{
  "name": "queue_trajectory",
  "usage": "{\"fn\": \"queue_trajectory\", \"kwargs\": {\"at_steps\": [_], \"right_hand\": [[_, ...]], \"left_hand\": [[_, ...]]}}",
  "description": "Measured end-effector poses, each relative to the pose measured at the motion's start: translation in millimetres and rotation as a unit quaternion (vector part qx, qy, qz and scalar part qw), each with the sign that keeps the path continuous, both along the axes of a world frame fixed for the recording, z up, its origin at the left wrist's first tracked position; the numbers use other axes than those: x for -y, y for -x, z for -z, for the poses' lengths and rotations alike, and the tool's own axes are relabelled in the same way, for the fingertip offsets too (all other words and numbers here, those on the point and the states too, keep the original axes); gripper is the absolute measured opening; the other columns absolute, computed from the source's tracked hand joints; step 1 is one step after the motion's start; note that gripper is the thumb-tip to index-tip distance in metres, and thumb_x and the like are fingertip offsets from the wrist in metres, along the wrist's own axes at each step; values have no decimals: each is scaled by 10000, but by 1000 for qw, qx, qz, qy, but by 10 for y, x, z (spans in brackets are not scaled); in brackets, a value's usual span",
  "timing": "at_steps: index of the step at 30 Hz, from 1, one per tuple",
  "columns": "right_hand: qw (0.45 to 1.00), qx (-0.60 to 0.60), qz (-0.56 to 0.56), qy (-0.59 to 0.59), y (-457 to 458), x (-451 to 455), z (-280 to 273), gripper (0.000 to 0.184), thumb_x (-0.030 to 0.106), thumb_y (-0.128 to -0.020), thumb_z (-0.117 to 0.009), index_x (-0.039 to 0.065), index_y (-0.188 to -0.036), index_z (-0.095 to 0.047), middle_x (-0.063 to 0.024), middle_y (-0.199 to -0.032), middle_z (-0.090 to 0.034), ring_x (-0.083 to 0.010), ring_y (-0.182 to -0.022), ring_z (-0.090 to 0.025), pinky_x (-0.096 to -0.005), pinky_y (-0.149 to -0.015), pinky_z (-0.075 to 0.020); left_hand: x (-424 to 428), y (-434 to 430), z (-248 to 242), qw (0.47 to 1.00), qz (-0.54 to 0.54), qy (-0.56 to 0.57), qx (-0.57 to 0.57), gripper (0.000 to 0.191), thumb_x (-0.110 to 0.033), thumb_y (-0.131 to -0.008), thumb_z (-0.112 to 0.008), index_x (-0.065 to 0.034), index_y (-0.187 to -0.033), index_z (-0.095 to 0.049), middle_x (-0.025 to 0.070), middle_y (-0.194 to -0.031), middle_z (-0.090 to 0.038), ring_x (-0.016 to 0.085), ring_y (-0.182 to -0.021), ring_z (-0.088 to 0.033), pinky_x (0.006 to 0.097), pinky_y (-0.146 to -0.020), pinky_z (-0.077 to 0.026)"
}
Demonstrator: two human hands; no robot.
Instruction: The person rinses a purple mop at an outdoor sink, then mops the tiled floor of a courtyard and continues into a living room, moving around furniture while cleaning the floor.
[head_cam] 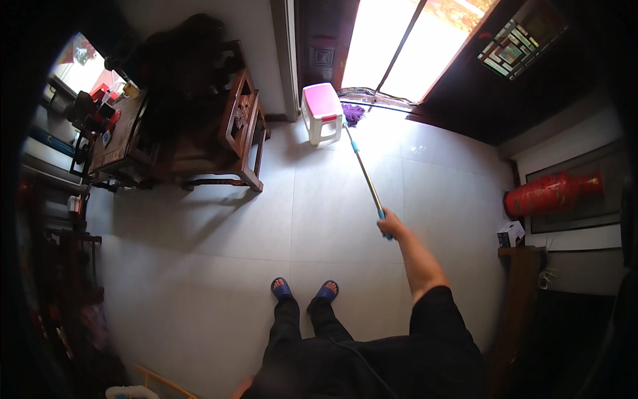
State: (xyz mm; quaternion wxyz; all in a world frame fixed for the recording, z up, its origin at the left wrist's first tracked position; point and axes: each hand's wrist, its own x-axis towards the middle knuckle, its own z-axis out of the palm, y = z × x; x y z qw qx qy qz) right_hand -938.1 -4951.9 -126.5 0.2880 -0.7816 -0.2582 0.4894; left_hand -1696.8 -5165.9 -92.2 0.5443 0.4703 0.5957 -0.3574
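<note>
My right hand (391,224) is closed around the blue grip at the near end of a metal mop pole (368,178). The pole slants away to a purple mop head (353,114), which lies on the floor by the door threshold, just right of a white plastic stool (322,113) with a pink top. The stool hides part of the mop head. Of my left hand (243,387), only a small blurred part shows at the bottom edge, beside my dark clothing; its fingers cannot be made out.
A carved wooden armchair (241,129) and a wooden side table (117,132) stand at the left. Bright light enters through the doorway (398,50). At the right are a tall red vase (548,193), a small box (511,234) and a wooden cabinet (516,294).
</note>
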Motion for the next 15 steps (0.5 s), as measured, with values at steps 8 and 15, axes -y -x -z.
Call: {"fn": "queue_trajectory", "kwargs": {"at_steps": [8,15], "right_hand": [[988,54,-91,115,1010,1924,-63,712,82,-767,-588,134,-1410,-285,-172,-771,-617,-260,-575,-612,-388,-529,-501],[1000,11,8,16,2493,3211,-10,651,102,-741,-631,41,-1348,-406,-229,-1178,-570,-315,-1051,-589,-364,-882,-459]], "left_hand": [[-1010,-506,-310,977,-210,-9,-26,288,-180,-901,-485,51,-1060,-549,165,-921,-627,270,-692,-645,395,-581,-570],[-1299,-590,-340,993,-118,-20,-2,313,-202,-892,-504,49,-1072,-557,147,-901,-627,250,-682,-643,366,-555,-560]]}}
